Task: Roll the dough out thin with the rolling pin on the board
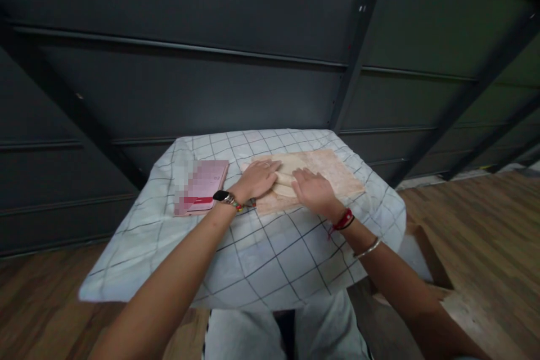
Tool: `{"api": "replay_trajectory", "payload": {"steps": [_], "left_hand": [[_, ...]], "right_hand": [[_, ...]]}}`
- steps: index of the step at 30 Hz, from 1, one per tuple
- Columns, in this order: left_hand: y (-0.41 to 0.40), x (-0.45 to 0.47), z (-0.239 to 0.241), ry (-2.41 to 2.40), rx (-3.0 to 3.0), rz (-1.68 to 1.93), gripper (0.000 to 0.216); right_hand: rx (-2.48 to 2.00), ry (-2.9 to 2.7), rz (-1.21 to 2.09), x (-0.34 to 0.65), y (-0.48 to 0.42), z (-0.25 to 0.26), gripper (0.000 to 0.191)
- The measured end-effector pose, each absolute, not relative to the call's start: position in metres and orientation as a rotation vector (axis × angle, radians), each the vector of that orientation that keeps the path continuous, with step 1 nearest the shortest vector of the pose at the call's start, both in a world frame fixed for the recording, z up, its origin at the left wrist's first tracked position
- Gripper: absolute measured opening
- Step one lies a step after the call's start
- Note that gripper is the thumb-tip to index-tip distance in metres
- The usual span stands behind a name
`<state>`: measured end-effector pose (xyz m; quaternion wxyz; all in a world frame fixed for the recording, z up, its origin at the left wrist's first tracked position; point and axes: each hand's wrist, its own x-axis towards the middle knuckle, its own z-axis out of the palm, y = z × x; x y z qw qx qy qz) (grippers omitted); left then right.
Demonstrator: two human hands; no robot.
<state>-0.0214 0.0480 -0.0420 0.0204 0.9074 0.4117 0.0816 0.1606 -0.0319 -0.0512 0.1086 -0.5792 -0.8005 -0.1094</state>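
Note:
A pale peach cloth or sheet lies spread on the table. On top of it is a cream-coloured, soft-looking folded piece, with a crease or overlap across its middle; its kind is hard to make out. My left hand rests flat on the left side of the cream piece, fingers stretched to the right. From the right, my right hand lies over its other side with the fingers extended. Both hands appear to press down, and they partly hide the piece.
A pink flat packet or booklet, partly blurred out, lies left of my left hand. A white checked tablecloth covers the small table. Dark metal panels stand behind it. An open cardboard box is on the wooden floor at right.

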Motion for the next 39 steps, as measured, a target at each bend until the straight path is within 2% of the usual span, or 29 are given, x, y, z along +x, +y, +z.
{"api": "replay_trajectory", "payload": {"steps": [6, 13, 18, 22, 29, 34, 37, 39], "left_hand": [[0.022, -0.037, -0.048, 1.301, 2.791, 0.333, 0.049], [-0.011, -0.058, -0.056, 1.346, 2.749, 0.252, 0.058], [-0.014, -0.064, -0.05, 1.315, 2.813, 0.223, 0.054], [-0.003, -0.057, -0.024, 1.321, 2.835, 0.293, 0.052], [0.043, -0.032, 0.007, 1.355, 2.924, 0.377, 0.052], [0.079, -0.016, -0.016, 1.286, 2.992, 0.204, 0.047], [0.101, -0.009, -0.03, 1.265, 2.99, 0.145, 0.042], [0.115, -0.002, -0.034, 1.25, 2.969, 0.117, 0.039]], "right_hand": [[-1.683, -2.224, -0.402, 0.14, -0.059, -0.063, 0.046], [-1.619, -2.254, -0.427, 0.117, -0.091, -0.075, 0.047], [-1.658, -2.308, -0.325, 0.124, -0.089, -0.066, 0.053], [-1.502, -2.373, -0.261, 0.138, -0.076, -0.04, 0.058], [-1.492, -2.321, -0.4, 0.144, -0.045, 0.007, 0.044], [-1.651, -2.317, -0.329, 0.153, -0.018, -0.011, 0.037], [-1.684, -2.326, -0.199, 0.16, 0.0, -0.025, 0.025], [-1.66, -2.358, -0.132, 0.166, 0.013, -0.028, 0.028]]}}
